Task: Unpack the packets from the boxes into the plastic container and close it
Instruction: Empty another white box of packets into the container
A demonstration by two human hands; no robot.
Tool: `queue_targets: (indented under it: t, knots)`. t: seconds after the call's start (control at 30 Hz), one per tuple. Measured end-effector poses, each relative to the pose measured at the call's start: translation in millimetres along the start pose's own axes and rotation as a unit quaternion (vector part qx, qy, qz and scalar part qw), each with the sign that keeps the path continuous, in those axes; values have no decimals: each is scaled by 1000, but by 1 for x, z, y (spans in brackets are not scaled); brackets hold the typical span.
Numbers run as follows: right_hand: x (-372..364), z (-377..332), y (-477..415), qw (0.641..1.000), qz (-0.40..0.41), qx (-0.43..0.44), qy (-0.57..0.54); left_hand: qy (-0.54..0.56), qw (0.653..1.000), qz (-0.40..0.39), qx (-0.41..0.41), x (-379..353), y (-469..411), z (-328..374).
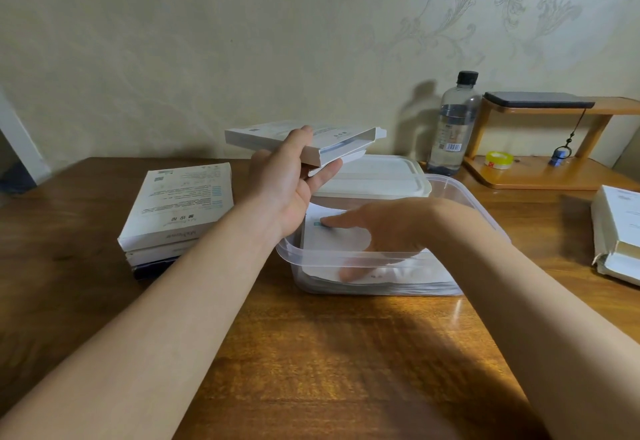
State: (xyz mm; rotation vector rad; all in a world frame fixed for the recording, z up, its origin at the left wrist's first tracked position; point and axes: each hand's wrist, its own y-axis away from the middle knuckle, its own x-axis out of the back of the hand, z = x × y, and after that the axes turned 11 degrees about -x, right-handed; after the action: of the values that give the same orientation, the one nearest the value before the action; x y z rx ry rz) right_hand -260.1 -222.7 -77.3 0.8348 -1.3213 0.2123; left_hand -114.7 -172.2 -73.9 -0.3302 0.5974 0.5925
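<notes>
My left hand [291, 183] grips a flat white box [298, 140] in the air, above the far left corner of the clear plastic container [349, 259]; the box's right end is open with its flap out. Inside the container lies a stack of white packets [343, 238]. My right hand [384, 228] reaches into the container with flat fingers resting on the top packet. The container's white lid [377, 176] lies flat on the table just behind it.
A stack of white boxes [180, 211] sits left of the container on the wooden table [311, 353]. Another box [620, 231] lies at the right edge. Behind stand a water bottle [453, 124] and a low wooden shelf [540, 166] with a tape roll [498, 159].
</notes>
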Motion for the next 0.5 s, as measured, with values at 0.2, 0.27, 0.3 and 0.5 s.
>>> queue_targets:
  t: [0.2, 0.27, 0.3, 0.5]
  knots:
    - [-2, 1, -3, 1000, -5, -4, -2, 0, 1000, -11, 3, 1, -1, -1]
    - [-2, 1, -3, 1000, -5, 0, -1, 0, 1000, -10, 3, 2, -1, -1]
    - [-2, 1, -4, 1000, -2, 2, 0, 0, 1000, -10, 4, 2, -1, -1]
    - [-3, 1, 1, 1000, 28, 6, 7, -1, 1000, -5, 5, 1, 2, 0]
